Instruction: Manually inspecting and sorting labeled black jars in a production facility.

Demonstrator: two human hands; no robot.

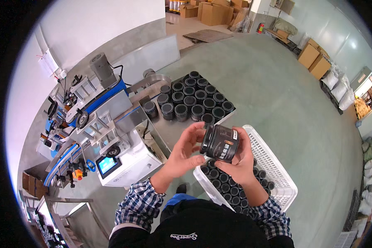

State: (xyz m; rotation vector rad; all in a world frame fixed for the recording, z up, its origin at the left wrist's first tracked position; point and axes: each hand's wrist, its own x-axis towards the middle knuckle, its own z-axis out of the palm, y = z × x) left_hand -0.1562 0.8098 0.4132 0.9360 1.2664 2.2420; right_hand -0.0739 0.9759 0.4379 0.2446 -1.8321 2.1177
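Observation:
A dark jar (pixel 222 143) with a black lid and a printed label is held up in front of me, tilted on its side with the lid to the left. My right hand (pixel 240 158) grips its base end, thumb below and fingers behind. Around the lid end curves my left hand (pixel 184 152), its fingertips at the lid's far edge and its thumb just under it. Whether those fingers press on the lid, I cannot tell. Beneath my hands, a white plastic basket (pixel 274 173) holds many upright black-lidded jars (pixel 224 177).
Ahead stands a metal table (pixel 184 123) crowded with black-lidded jars (pixel 189 101). A labelling machine (pixel 93 114) with a lit screen (pixel 107 165) is on the left. Cardboard boxes (pixel 314 59) and white sacks (pixel 339 86) line the right wall. A fire extinguisher (pixel 260 28) stands farther back.

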